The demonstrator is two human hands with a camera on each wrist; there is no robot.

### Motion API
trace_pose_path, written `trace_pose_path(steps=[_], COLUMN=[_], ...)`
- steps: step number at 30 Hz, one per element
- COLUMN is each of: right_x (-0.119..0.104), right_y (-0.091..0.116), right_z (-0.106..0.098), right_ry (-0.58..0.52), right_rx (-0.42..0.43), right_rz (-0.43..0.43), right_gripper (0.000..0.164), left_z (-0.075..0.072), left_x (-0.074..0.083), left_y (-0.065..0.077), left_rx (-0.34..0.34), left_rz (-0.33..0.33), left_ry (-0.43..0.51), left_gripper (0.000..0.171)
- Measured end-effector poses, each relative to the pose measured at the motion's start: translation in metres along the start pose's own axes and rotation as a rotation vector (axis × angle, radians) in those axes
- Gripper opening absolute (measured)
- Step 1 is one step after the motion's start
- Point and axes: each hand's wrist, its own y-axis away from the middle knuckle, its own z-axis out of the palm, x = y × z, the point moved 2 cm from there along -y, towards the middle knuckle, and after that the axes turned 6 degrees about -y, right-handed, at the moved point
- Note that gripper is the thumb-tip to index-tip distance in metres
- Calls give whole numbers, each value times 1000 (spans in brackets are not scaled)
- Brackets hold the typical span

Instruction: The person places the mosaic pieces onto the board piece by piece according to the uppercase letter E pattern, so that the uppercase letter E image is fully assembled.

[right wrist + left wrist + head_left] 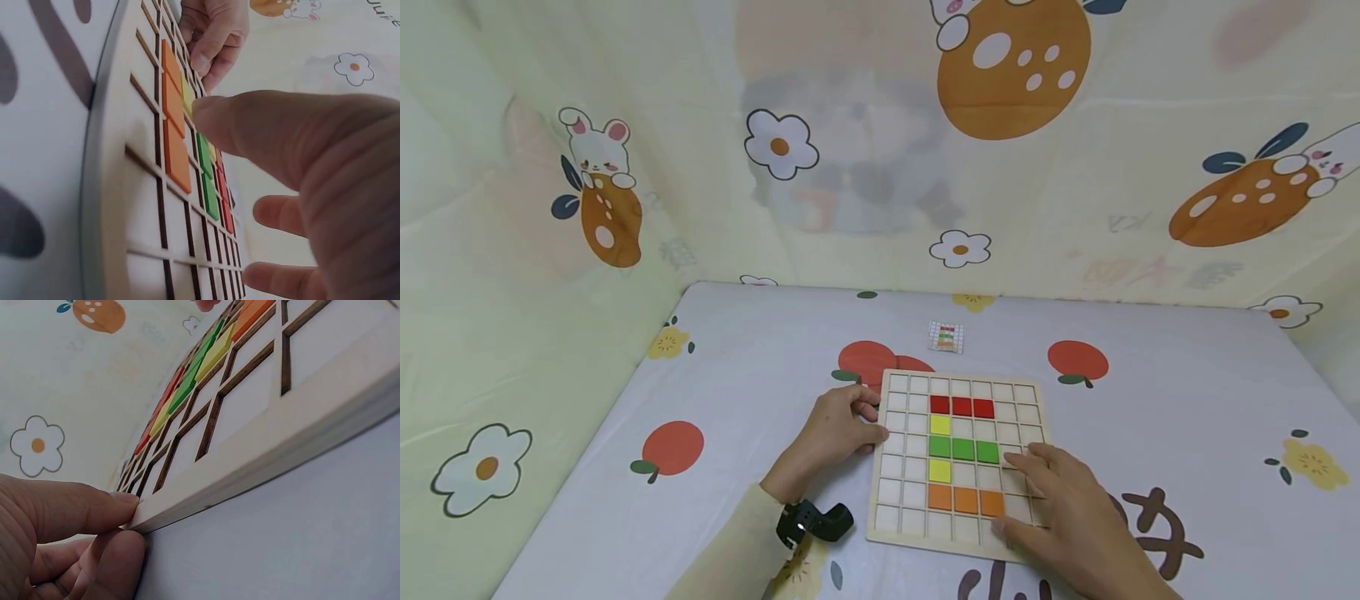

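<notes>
A square wooden grid board [955,533] lies on the table, with coloured square tiles set in its cells. There is a row of red tiles [962,406], a row of green tiles [963,449] and a row of orange tiles [966,500]. Single yellow tiles [939,471] sit between the rows at their left end. My left hand [835,425] pinches the board's left edge, thumb on the rim and curled fingers against the side, as the left wrist view shows. Over the board's right part my right hand [1067,508] is spread, fingers apart and holding nothing.
Behind the board lies a small card [947,337] printed with a similar coloured grid pattern. A patterned cloth [760,350] covers the table, and printed curtains [865,192] rise at the back and sides. A black strap device [811,523] is on the left wrist.
</notes>
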Motion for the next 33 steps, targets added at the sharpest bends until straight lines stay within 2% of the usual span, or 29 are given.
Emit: trace_pose_path(steps=[7,14,17,20,23,26,29,33], right_x=[9,13,17,21,25,28,31,35], right_y=[2,-1,-2,-4,-7,-9,-12,-17], right_z=[2,-1,-5,-8,-11,-14,-15,-18], right_ry=[-38,-20,3,52,86,96,108,120], right_rx=[-16,-39,-11,13,18,15,13,12], right_rz=[7,28,9,7,21,29,37,49], right_gripper=[93,97,97,98,97,92,90,91], left_z=[-3,-6,-10,-16,-20,-22,-24,-25], left_x=[-2,2,3,5,7,8,8,8], left_y=[-1,1,3,5,7,8,8,5], left_rx=[-5,0,42,73,57,36,26,17], left_rz=[9,76,113,143,170,194,200,221], left_ry=[-3,-12,-65,-156,-280,-410,-488,-537], left_gripper=[36,33,34,47,70,85,92,97])
